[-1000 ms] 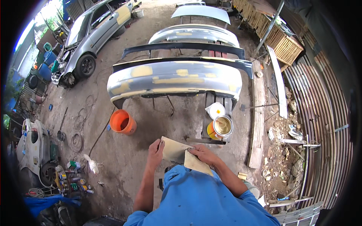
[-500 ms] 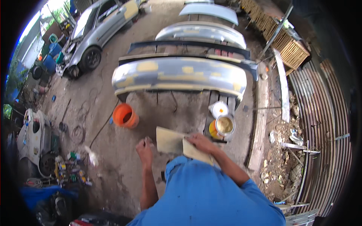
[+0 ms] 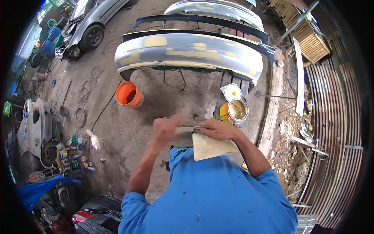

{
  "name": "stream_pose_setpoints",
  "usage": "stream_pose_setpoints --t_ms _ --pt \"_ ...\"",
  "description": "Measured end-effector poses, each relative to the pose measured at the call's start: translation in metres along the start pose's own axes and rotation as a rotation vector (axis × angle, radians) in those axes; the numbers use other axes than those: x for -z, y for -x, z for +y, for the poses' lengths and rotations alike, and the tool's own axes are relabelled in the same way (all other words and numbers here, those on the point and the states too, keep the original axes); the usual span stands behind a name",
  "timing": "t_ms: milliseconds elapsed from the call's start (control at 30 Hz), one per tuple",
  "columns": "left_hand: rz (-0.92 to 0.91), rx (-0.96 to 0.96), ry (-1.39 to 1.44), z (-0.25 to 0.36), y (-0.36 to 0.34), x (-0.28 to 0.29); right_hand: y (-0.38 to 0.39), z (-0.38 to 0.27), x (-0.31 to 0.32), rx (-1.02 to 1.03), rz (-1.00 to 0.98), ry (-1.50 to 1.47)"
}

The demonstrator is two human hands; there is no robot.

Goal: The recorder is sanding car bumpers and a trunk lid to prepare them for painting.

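Observation:
Pinched between the thumb and fingers of my right hand [image 3: 215, 129] is a tan sandpaper sheet [image 3: 212, 147]. One pale flap hangs in front of my blue shirt; a second part [image 3: 183, 137] reaches left toward my other hand. I cannot tell whether the two parts are still joined. My left hand [image 3: 164, 129] is raised at the left end of that part, smeared by motion, so its grip is unclear. Ahead of my right hand, an opened can of tan paste [image 3: 236, 110] stands on a dark slatted bench beside its white lid [image 3: 232, 92].
An orange bucket [image 3: 129, 95] stands on the dirt floor to the left. Ahead lies a grey bumper [image 3: 187, 50] with yellowish patches on supports, more panels behind it. A silver car [image 3: 103, 17] is at far left; corrugated sheets [image 3: 331, 117] line the right.
My left hand has come up and inward to the sheet's left part. My right hand has risen slightly with the sheet, whose near flap has swung. The whole view has shifted.

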State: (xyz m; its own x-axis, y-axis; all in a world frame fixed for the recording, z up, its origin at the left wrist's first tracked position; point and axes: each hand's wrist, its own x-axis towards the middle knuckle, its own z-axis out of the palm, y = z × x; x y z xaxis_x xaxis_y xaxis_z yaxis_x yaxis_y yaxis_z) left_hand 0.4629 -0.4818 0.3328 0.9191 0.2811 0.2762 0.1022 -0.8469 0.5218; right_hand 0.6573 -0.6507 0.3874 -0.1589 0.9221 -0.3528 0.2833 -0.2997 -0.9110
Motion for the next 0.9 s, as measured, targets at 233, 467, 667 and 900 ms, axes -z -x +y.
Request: stream_pose_setpoints --t_ms 233,467,667,900 --pt "-0.108 0.976 0.222 -0.026 0.047 -0.001 0.029 0.027 -0.005 -0.156 0.224 -0.331" --pt "-0.638 0.531 0.918 -0.01 0.136 -0.038 0.031 0.061 -0.032 -0.195 0.428 -0.359" --pt "-0.508 1.004 0.075 -0.07 0.09 0.003 0.037 0.059 -0.038 -0.225 0.392 -0.528" --pt "-0.508 1.017 0.247 -0.072 0.028 -0.015 0.056 0.074 -0.055 -0.131 0.45 -0.658"
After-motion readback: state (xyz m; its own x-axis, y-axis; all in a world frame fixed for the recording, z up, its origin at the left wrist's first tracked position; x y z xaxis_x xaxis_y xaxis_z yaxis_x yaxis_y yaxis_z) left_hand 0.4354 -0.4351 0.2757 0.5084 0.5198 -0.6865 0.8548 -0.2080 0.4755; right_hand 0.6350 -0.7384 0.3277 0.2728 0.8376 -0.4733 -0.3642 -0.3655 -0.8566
